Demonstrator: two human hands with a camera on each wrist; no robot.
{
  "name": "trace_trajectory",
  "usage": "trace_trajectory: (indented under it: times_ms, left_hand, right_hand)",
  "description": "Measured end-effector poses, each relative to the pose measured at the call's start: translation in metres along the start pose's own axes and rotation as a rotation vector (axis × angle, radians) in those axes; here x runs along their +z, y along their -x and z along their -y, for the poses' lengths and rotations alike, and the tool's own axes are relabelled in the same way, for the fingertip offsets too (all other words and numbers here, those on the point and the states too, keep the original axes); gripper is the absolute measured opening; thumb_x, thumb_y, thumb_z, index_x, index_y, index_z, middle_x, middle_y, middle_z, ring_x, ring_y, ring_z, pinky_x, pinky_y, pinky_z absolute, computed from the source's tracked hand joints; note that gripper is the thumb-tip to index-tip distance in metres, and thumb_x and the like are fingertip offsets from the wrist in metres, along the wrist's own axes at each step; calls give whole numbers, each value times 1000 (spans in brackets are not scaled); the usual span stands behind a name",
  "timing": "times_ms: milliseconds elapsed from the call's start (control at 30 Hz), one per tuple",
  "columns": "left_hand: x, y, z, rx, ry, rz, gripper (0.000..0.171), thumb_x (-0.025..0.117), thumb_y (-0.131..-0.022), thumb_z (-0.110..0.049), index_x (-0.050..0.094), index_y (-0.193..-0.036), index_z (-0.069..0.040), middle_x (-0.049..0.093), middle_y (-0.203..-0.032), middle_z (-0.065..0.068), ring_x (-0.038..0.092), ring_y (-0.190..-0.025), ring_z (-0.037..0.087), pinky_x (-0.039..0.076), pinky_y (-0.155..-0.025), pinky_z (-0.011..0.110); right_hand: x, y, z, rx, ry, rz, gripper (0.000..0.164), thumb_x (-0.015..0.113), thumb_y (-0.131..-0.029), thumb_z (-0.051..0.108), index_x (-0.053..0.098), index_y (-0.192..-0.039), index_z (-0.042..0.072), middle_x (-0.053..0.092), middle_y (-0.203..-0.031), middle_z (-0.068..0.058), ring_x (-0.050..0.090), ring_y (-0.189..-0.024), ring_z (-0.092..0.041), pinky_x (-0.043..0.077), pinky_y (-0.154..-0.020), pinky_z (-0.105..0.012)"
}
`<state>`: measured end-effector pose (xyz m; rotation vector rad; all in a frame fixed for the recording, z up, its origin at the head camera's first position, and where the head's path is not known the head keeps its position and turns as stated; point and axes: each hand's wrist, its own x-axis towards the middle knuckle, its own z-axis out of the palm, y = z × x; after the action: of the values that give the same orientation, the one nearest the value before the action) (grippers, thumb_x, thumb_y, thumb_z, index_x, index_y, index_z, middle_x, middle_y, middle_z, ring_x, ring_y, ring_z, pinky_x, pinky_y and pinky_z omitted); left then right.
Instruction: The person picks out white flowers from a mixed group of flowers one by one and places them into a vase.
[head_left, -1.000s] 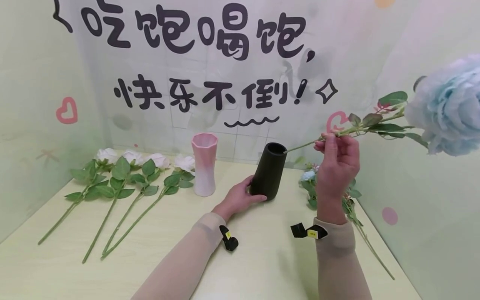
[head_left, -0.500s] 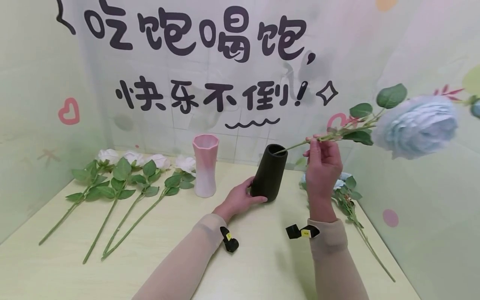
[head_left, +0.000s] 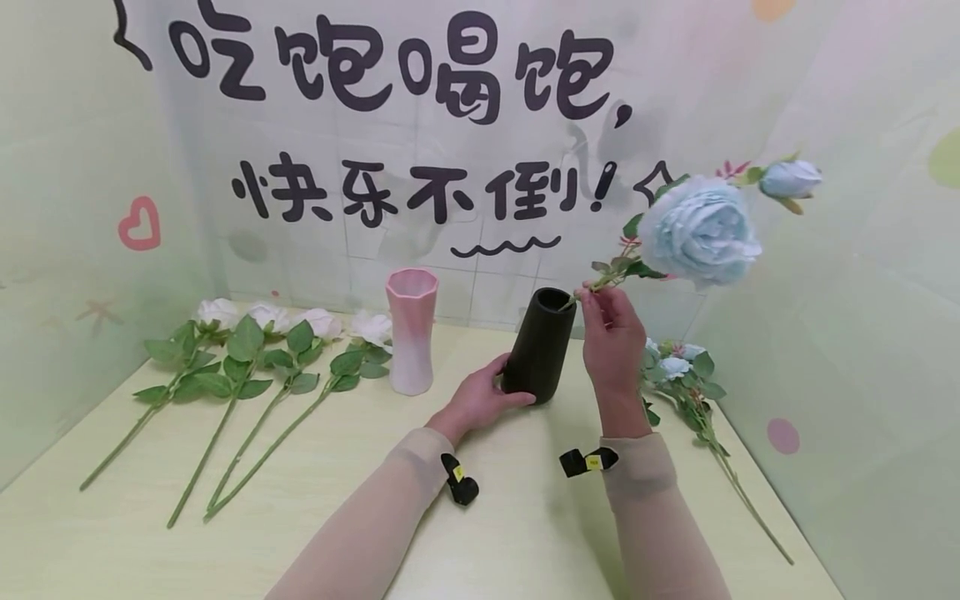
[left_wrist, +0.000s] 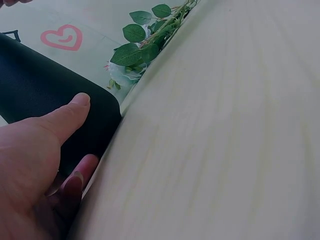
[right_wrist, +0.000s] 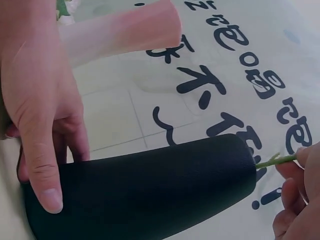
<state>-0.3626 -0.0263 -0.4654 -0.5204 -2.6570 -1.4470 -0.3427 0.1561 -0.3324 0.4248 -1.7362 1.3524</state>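
A black tapered vase (head_left: 537, 350) leans slightly to the right on the table. Low on its body, my left hand (head_left: 483, 396) grips it, thumb across the front, as the left wrist view also shows. Just right of the mouth, my right hand (head_left: 615, 337) pinches the green stem (right_wrist: 275, 160) of a pale blue artificial flower. The stem's lower end is inside the vase and hidden there. Its large bloom (head_left: 702, 232) and a smaller bud (head_left: 791, 180) hang out to the upper right of the hand.
A pink and white vase (head_left: 412, 333) stands left of the black one. Several white roses with leafy stems (head_left: 247, 358) lie at the left of the table. More pale blue flowers (head_left: 675, 367) lie along the right side, near the wall panel (head_left: 847, 400).
My right hand has moved left toward the vase, and the stem has gone from the rim down into the mouth. The bloom has swung left with it. My left hand has stayed on the vase.
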Motion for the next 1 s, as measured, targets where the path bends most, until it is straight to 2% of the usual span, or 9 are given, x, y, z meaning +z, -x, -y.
trace_trajectory:
  times_ms: [67,167,267,367,567,667,833,1000]
  left_hand:
    - [0,0,0,8,1,-6,87,81,-79,-52,39,-150,-23,54,-136,2,49,-118,16,40,-102,43]
    - [0,1,-1,18,10,-8,86,81,-79,-50,40,-149,-22,56,-134,2,51,-116,16,40,-102,43]
    - [1,1,-2,25,8,-2,86,81,-79,-50,41,-149,-23,57,-133,1,52,-114,15,41,-101,42]
    - [1,2,-2,27,0,0,85,81,-79,-51,41,-149,-22,56,-134,1,50,-117,14,41,-102,42]
    - [0,2,-2,25,-12,-7,85,81,-79,-50,41,-148,-22,56,-134,0,49,-118,14,41,-102,41]
    - [-1,2,-2,27,-4,-2,84,81,-80,-50,41,-148,-23,56,-133,0,50,-117,14,41,-102,42]
    - [-2,2,-1,33,21,8,82,81,-81,-48,41,-148,-24,55,-134,-1,49,-118,14,41,-101,44]
    - [-2,1,1,32,14,6,82,81,-80,-48,41,-148,-25,55,-133,-2,48,-118,13,42,-101,42]
  right_hand:
    - [2,2,-4,5,28,13,11,71,-94,10,73,-105,10,73,-94,-2,57,-68,-13,43,-57,-16]
    - [5,3,-6,1,80,15,10,73,-93,12,74,-103,11,73,-90,-2,58,-66,-12,45,-58,-17]
    - [6,4,-8,-3,193,15,8,71,-95,19,74,-99,12,72,-84,0,57,-62,-9,46,-57,-20]
    - [6,6,-8,-14,300,37,14,67,-97,26,72,-97,12,70,-81,1,55,-59,-10,45,-55,-27]
    - [8,5,-5,-99,428,94,19,63,-100,25,71,-99,8,67,-78,-4,51,-57,-16,42,-51,-38]
    - [9,5,-5,-161,445,115,16,65,-99,20,72,-97,7,64,-79,-7,50,-61,-19,42,-53,-40]
    - [12,7,-9,-277,454,148,10,69,-95,10,74,-94,1,57,-88,-16,50,-79,-29,45,-67,-46]
    - [12,9,-9,-268,456,146,11,69,-93,11,74,-91,1,54,-92,-17,48,-86,-33,42,-75,-50]
